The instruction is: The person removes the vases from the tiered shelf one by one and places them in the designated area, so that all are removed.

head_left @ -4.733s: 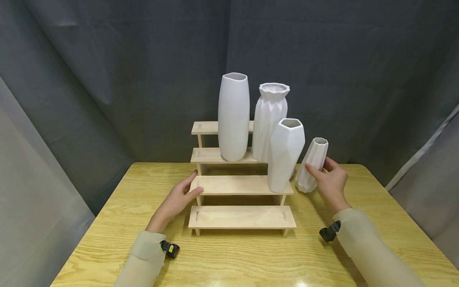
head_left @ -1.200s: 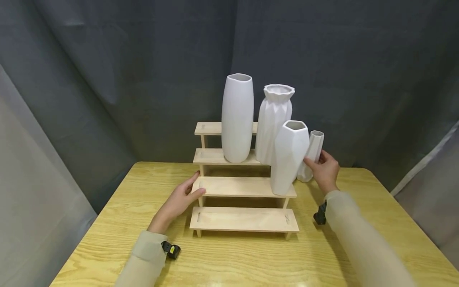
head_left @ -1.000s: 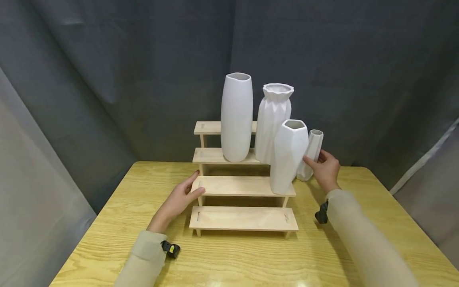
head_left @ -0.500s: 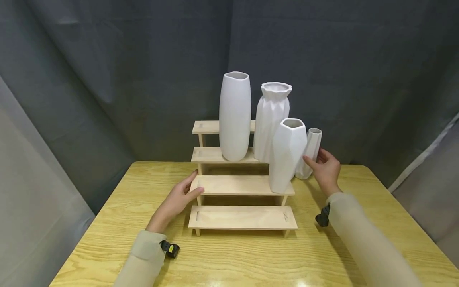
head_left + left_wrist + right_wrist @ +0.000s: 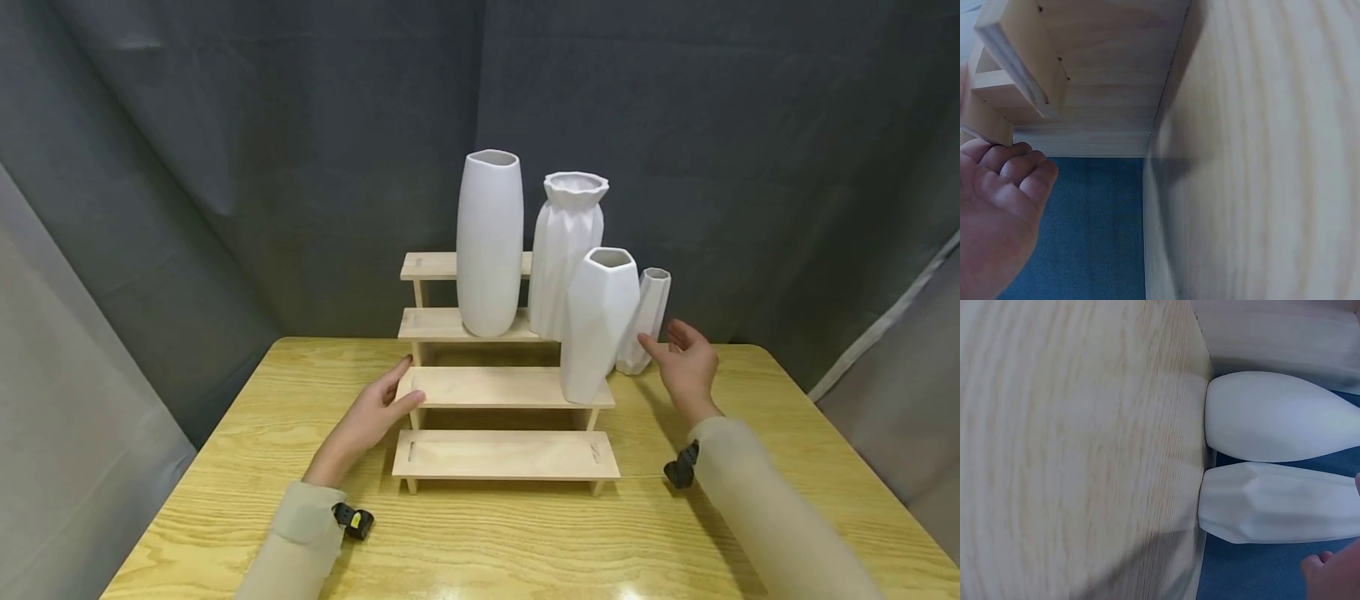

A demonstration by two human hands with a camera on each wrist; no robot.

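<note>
My left hand grips the left end of a wooden four-step display stand, thumb on top of a middle step. In the left wrist view its fingers curl under the board. On the right, my right hand has its fingers spread beside a slim fluted white vase standing on the table. A small gap shows between that hand and the vase in the right wrist view. A faceted white vase stands on the stand's right side, partly covering the slim one.
A tall smooth vase and a pleated vase stand on a higher step. The right wrist view shows a rounded white vase between the slim vase and the stand. Dark curtain hangs behind the table.
The slim vase moved back and left, beside the faceted vase, in my right hand. That hand has since let go and drawn slightly right. My left hand stays on the stand.
</note>
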